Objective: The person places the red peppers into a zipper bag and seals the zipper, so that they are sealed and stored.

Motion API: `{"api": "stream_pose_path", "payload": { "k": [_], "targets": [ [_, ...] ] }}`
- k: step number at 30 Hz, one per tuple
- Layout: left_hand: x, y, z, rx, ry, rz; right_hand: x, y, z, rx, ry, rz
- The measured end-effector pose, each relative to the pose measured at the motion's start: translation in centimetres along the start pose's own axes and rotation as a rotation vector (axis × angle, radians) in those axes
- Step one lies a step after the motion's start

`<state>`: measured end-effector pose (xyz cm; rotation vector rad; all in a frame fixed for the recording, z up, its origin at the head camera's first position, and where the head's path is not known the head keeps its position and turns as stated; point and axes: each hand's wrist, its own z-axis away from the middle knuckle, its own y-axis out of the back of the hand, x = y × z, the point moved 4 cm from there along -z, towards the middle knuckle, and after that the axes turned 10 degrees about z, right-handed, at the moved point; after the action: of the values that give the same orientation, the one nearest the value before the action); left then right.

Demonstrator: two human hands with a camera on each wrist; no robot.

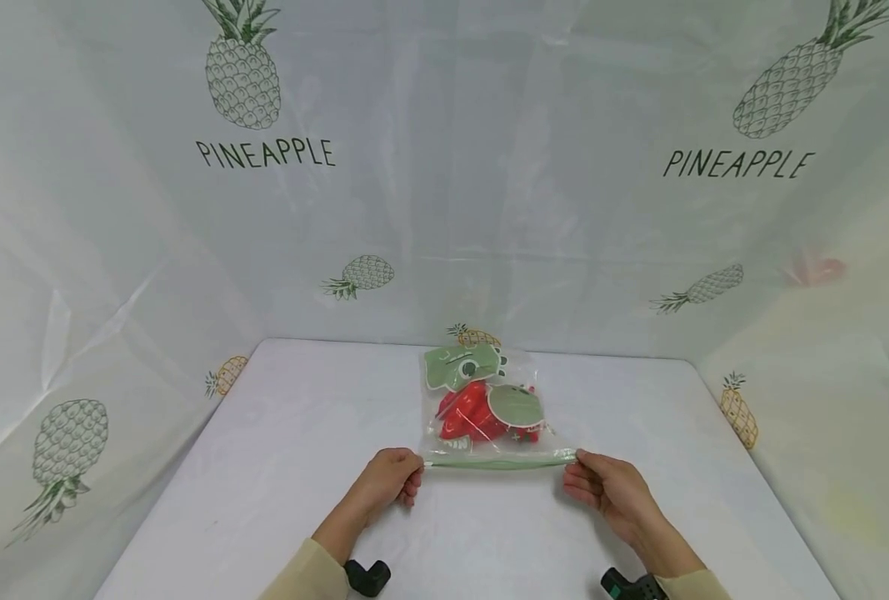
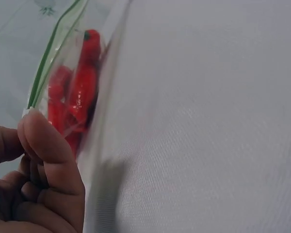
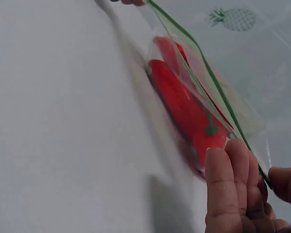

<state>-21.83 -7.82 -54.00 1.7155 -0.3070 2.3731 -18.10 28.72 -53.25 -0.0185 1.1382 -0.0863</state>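
Note:
A clear zip bag (image 1: 556,443) with printed green shapes lies on the white table, its green zip strip (image 1: 500,463) facing me. Inside are several red peppers (image 1: 468,415); a green stem (image 3: 211,127) shows on one in the right wrist view. My left hand (image 1: 390,482) pinches the left end of the strip between thumb and finger, right at a small white zip tab (image 2: 27,112). At the opposite end, my right hand (image 1: 611,492) pinches the other corner. Between the hands the two green edges bow apart in both wrist views.
The white table (image 1: 324,400) extends to both sides of the bag. Behind it and along the sides hangs a pale curtain (image 1: 504,167) printed with pineapples. Black devices are strapped at the left wrist (image 1: 367,578) and right wrist (image 1: 634,586).

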Motion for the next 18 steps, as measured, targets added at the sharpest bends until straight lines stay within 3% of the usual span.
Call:
{"api": "stream_pose_path", "payload": {
  "k": [4, 7, 11, 18],
  "targets": [
    [-0.2, 0.1, 0.1, -0.024, 0.032, 0.067, 0.6, -1.2, -0.1, -0.019, -0.006, -0.042],
    [-0.2, 0.1, 0.4, -0.046, 0.056, 0.092, 1.1, -3.0, -0.2, -0.080, -0.007, -0.099],
    [-0.2, -0.2, 0.7, -0.064, 0.064, 0.114, 2.0, -6.8, -0.1, -0.194, -0.023, -0.154],
    [0.2, -1.0, 1.2, -0.075, 0.015, 0.129, 2.7, -14.4, 0.5, -0.365, -0.037, -0.156]
  ]
}}
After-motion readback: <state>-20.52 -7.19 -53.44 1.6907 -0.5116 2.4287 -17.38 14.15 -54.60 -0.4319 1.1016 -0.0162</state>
